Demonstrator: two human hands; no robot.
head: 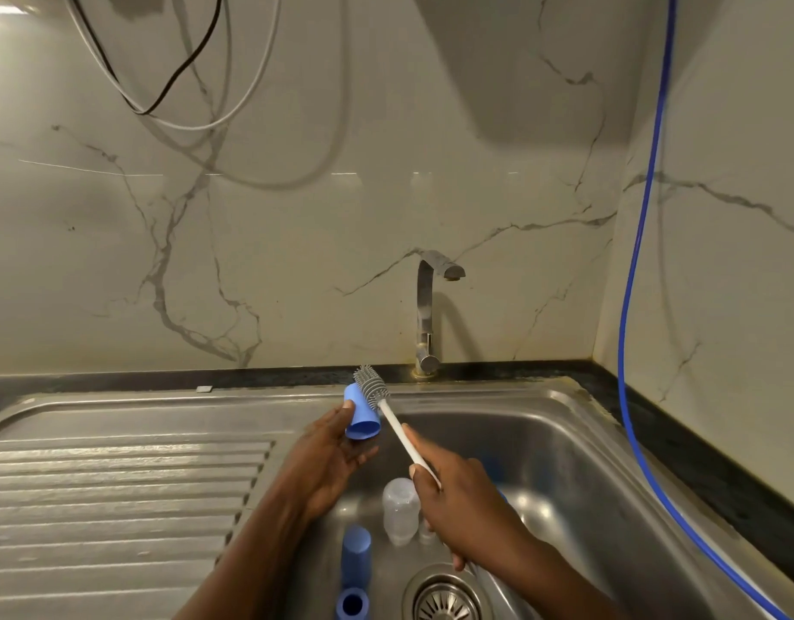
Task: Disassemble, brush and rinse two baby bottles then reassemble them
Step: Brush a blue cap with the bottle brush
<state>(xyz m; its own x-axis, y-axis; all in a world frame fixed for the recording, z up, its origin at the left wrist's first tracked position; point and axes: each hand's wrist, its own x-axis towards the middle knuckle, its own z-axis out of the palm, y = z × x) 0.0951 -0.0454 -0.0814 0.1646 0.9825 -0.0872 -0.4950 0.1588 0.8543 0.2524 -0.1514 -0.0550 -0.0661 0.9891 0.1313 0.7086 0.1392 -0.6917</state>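
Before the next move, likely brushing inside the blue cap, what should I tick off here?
1. Left hand holds blue cap: ok.
2. Right hand grips bottle brush by its white handle: ok.
3. Cap's open end points toward the person, unblocked: ok.
4. Bristles inside cap: not ok, they sit outside, by its closed end.
5. Tap running: not ok, no water visible.
6. Soap on bristles: cannot tell.

Basin floor near me is crowded: clear bottle (pixel 401 512), blue cap (pixel 356 558) and blue ring (pixel 352 604) lie beside the drain (pixel 446 599). Right side of the sink (pixel 578 445) gives open room. Ribbed draining board (pixel 117 485) lies open at left. Tap (pixel 426 306) stands behind; blue hose (pixel 632 306) hangs along the right wall.
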